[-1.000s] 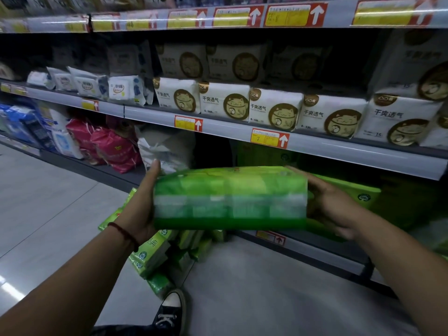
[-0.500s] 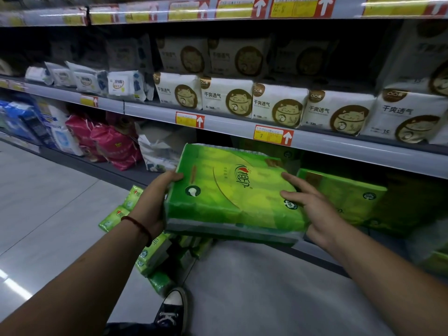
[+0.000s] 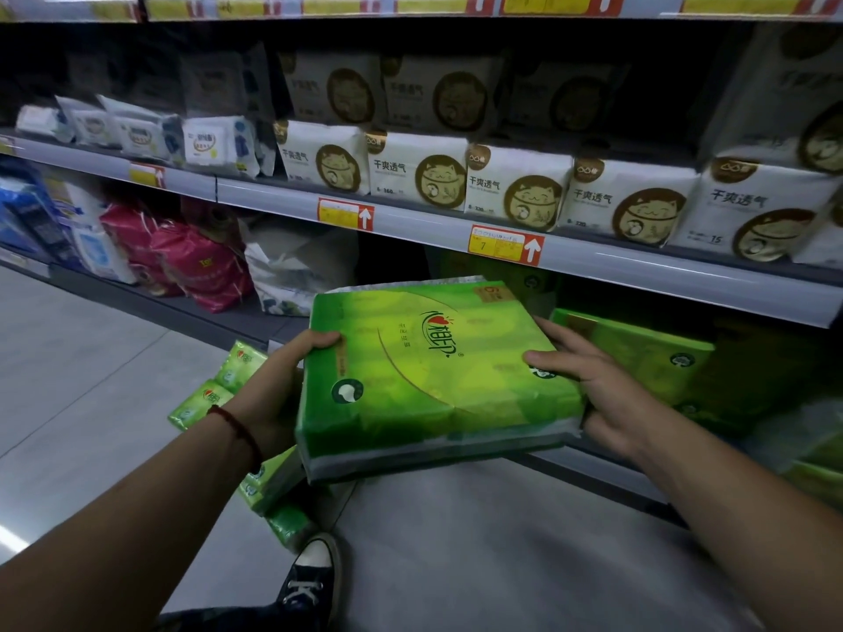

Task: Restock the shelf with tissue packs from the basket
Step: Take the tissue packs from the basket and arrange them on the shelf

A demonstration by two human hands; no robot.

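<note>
Head view, shop aisle. Green tissue pack (image 3: 433, 376) held clear of any surface, printed face up toward the camera, in front of the opening of the bottom shelf (image 3: 237, 319). Left hand (image 3: 273, 394) clamped on the pack's left edge, thumb over the top, fingers hidden beneath; red cord bracelet (image 3: 237, 426) at the wrist. Right hand (image 3: 597, 390) clasped on the right edge, one digit lying on the printed top. Just beyond the right hand, a second green pack (image 3: 638, 353) lying on the bottom shelf. Under the left forearm, smaller green packs (image 3: 219, 385) heaped at floor level near a dark canvas shoe (image 3: 310, 581). Above, white cat-printed packs (image 3: 515, 184) lined along the middle shelf (image 3: 283, 198).
</note>
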